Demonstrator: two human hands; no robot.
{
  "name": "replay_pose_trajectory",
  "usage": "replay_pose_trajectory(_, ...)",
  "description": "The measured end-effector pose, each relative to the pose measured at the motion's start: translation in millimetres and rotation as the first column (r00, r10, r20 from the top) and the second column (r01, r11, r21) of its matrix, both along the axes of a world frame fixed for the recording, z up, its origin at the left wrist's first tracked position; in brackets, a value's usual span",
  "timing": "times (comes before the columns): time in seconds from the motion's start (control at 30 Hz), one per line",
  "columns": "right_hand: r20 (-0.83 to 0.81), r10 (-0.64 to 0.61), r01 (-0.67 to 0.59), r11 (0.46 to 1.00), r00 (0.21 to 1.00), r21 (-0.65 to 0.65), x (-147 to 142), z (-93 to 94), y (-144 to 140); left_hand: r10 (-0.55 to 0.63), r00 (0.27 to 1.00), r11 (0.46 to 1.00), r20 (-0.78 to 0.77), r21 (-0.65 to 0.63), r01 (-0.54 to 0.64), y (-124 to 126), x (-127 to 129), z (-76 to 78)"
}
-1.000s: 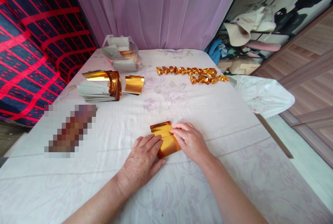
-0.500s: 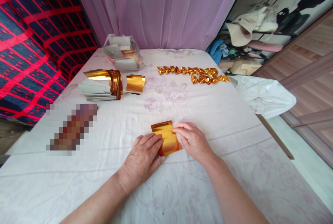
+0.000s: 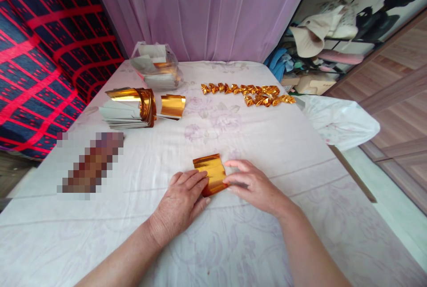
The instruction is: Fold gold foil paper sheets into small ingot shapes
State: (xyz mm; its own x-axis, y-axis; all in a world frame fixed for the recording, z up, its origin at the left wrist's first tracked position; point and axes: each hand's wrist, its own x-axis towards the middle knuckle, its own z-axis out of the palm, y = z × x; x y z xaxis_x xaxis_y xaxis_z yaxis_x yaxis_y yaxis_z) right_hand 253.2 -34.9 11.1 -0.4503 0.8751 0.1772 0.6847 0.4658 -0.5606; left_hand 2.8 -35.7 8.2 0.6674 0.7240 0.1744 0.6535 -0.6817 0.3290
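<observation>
Left hand (image 3: 182,200) lay flat, fingers pressed on the near-left edge of the gold foil sheet (image 3: 211,173), pinning it to the white cloth (image 3: 300,145). Right hand (image 3: 255,185) was loosely curled, fingertips pinching the sheet's right edge. The sheet sat between both hands, partly folded, on the cloth.

My read on doing the fold well: the left hand should have held the sheet dead still while the right lined the edges up square before creasing; foil keeps every wrong crease.

Containers: the clear plastic bag (image 3: 156,71), well ahead and left of the hands, held paper sheets, some gold. Closer, ahead-left, were a loose stack of gold-backed sheets (image 3: 128,109) and one curled gold sheet (image 3: 171,107), not in any container. A row of folded gold pieces (image 3: 248,93) lay ahead-right.
</observation>
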Motion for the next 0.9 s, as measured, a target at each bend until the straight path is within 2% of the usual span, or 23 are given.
replay_pose_trajectory(0.2, -0.115, 0.007, 0.008, 0.992, 0.993, 0.129, -12, -5.1, 5, -0.02, 1.0, 1.0, -0.008, -0.01, 0.02, 1, -3, -0.1)
replay_pose_trajectory(0.37, -0.193, -0.065, 0.087, 0.99, 0.979, 0.113, -20, -10.0, 6, -0.034, 0.999, 0.999, -0.001, -0.016, 0.034, 3, -4, 1.4)
replay_pose_trajectory(0.6, -0.084, -0.198, 0.207, 0.97, 0.977, 0.128, -29, -15.9, 7, -0.043, 0.997, 0.999, 0.062, -0.007, 0.044, 4, -7, -2.3)
replay_pose_trajectory(0.73, -0.044, -0.235, 0.239, 0.961, 0.971, 0.141, -32, -16.2, 7, 0.006, 0.989, 1.0, 0.149, 0.003, -0.006, 3, -9, -5.4)
replay_pose_trajectory(0.8, -0.027, -0.245, 0.246, 0.958, 0.969, 0.148, -34, -16.1, 7, 0.046, 0.982, 0.998, 0.183, 0.037, -0.053, 2, -8, -3.9)
replay_pose_trajectory(0.9, -0.01, -0.256, 0.255, 0.955, 0.967, 0.151, -35, -15.9, 7, 0.061, 0.984, 0.984, 0.168, 0.153, -0.087, -7, -1, 0.8)
